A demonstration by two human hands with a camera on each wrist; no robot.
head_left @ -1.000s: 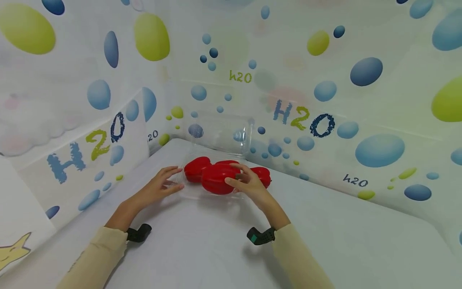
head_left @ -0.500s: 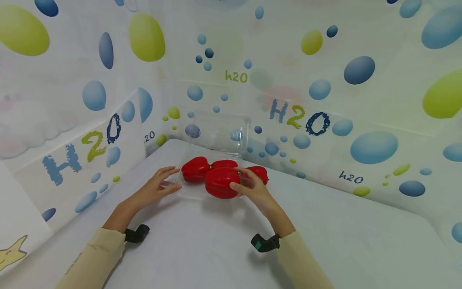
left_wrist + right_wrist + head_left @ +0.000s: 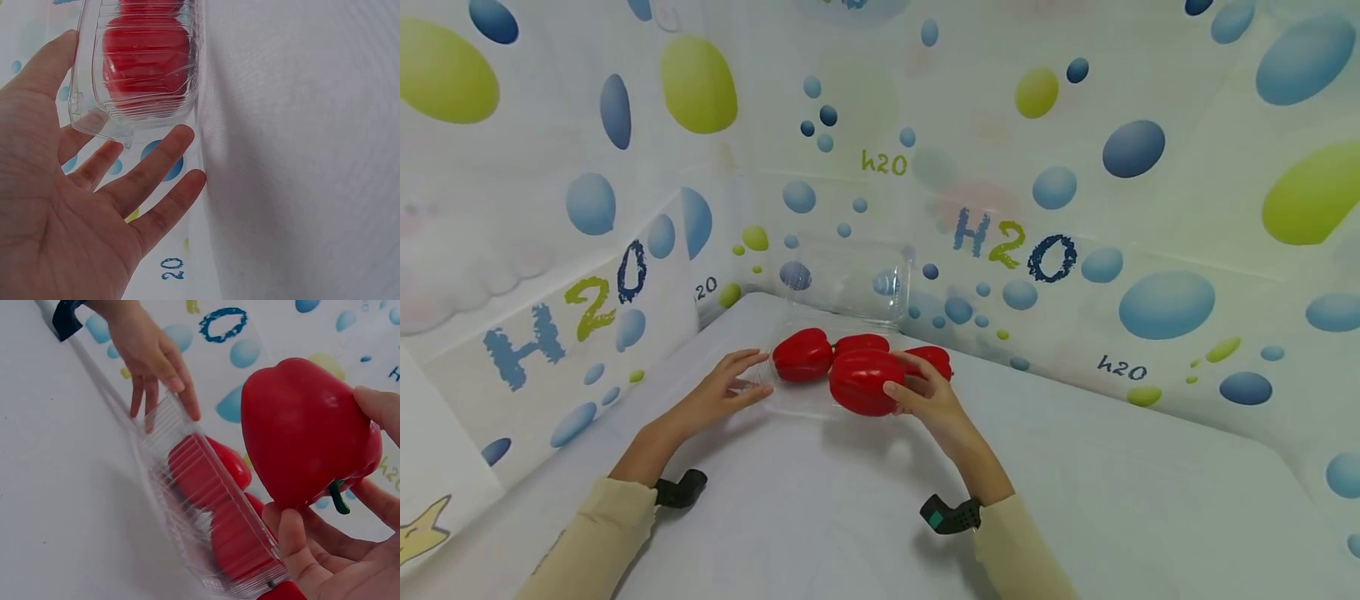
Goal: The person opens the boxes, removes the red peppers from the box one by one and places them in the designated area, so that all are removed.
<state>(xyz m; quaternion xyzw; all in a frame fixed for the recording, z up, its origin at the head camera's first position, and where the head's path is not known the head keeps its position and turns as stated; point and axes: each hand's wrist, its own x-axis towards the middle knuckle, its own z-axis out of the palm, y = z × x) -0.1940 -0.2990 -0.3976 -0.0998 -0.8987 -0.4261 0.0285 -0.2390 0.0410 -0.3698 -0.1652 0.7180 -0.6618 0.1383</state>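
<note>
Desk (image 3: pixel 1075 517) with a white cover carries everything in the head view, where one clear plastic clamshell (image 3: pixel 805 406) stands near the far corner, its lid (image 3: pixel 904 283) raised in front of the printed wall (image 3: pixel 985 125), probably so that the box can be reached into from above. The left hand (image 3: pixel 715 396) is at the clamshell's left end, likely to steady so light a box, though how firmly it presses I cannot tell. The right hand (image 3: pixel 932 400) holds the front pepper (image 3: pixel 867 382), a red bell pepper, above the desk; the left pepper (image 3: pixel 802 356) and the back pepper (image 3: pixel 861 342) lie in the clamshell, and the end pepper (image 3: pixel 931 361), partly behind the hand, appears to be just past its right end, toward the far edge. In the left wrist view that grip is wide: fingers spread and nearly straight, the thumb at the rim, one finger behind the clear wall. In the right wrist view the other grip is filled by the front pepper, thumb and fingers around its sides, perhaps for an even hold, with the green stem (image 3: pixel 339 497) left free. Counted: four bell peppers, two of them inside the clamshell, one held, one at its end; one clamshell; two hands.
</note>
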